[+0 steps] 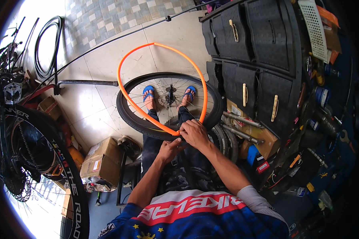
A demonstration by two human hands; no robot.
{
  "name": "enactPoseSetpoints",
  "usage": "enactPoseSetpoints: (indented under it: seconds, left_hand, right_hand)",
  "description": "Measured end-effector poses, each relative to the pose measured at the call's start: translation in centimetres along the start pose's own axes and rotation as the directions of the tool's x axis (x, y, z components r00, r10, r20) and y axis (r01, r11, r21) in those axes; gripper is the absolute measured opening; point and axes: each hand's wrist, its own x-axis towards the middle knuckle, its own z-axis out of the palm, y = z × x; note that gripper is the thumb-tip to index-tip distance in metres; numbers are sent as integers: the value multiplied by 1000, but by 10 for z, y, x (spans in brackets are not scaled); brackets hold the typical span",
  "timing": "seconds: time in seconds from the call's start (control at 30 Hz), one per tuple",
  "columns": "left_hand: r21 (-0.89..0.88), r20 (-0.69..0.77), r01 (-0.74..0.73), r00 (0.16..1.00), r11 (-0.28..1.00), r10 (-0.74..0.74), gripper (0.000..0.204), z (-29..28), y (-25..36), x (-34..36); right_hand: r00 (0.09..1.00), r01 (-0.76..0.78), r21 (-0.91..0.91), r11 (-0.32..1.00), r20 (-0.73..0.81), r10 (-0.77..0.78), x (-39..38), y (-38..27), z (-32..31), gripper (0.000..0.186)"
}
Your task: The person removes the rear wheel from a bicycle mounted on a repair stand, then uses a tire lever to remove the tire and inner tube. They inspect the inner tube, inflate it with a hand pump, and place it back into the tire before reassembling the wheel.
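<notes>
A bicycle wheel (128,118) with a black tyre leans in front of my legs, its near edge at my lap. Over it rises a thin orange inner tube (138,109), bowed into a large loop that stands mostly off the rim. My right hand (194,133) pinches the tube where the loop comes together at the wheel's near edge. Just below and to its left, my left hand (171,149) is closed at the near edge of the tyre, thumb up against it. The tube's valve, if there, is hidden by my fingers.
On the left stands a bicycle with a large black-tyred wheel (76,195), near a cardboard box (103,161). A bent metal bar (87,82) reaches toward the wheel's left side. Black drawers (237,85) and a cluttered tool bench (327,151) line the right.
</notes>
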Motion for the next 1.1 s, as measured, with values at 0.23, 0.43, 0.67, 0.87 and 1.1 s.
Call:
enactPoseSetpoints:
  seconds: [0.23,0.43,0.67,0.87,1.1]
  left_hand:
    - [25,-43,24,999,999,-23,31,-2,-3,-3]
    - [96,-49,27,999,995,-22,32,-5,-1,-2]
    - [176,-83,33,996,984,-19,37,-12,-4,-7]
    - [206,-102,125,989,971,-106,43,-19,-5,-16]
    - [890,-62,140,980,434,-189,40,-4,54,-58]
  right_hand:
    - [999,-29,-2,1000,26,29,1,2,7,19]
    - [997,-58,-23,998,40,59,0,7,22,21]
    - [928,-103,-75,992,351,123,16,38,16,73]
    - [818,-119,-61,991,560,133,12,47,21,73]
    - [843,-149,-52,987,515,155,-3,37,14,69]
